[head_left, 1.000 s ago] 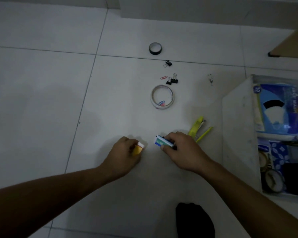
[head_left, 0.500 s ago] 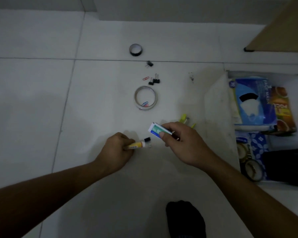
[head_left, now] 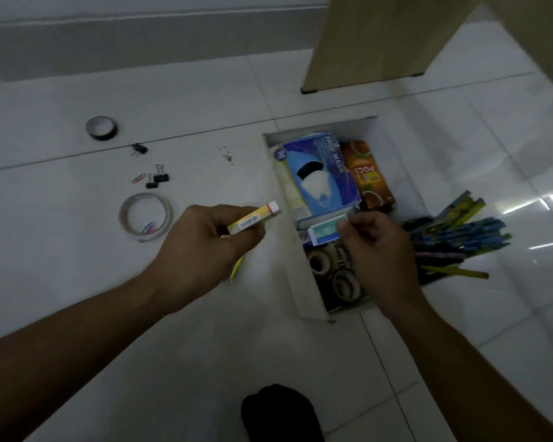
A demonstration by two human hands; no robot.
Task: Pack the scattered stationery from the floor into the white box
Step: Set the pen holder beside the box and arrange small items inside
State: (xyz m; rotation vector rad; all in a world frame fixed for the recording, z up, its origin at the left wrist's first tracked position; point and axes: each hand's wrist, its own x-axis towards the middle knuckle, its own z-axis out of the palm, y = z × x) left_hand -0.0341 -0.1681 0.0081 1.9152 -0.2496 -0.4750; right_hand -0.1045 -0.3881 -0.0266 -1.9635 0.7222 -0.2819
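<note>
Having left the floor, the right hand is pinching a small green-and-white carton over the open white rectangular box; the left hand is pinching a slim yellow-and-white carton just beside its wall. Both are nearing release

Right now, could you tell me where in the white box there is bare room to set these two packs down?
Only one bare patch shows: right of the tea box, beyond the pens, though floor or wall I cannot tell. Elsewhere the box is crowded: mask box, then tape rolls below the right hand.
</note>
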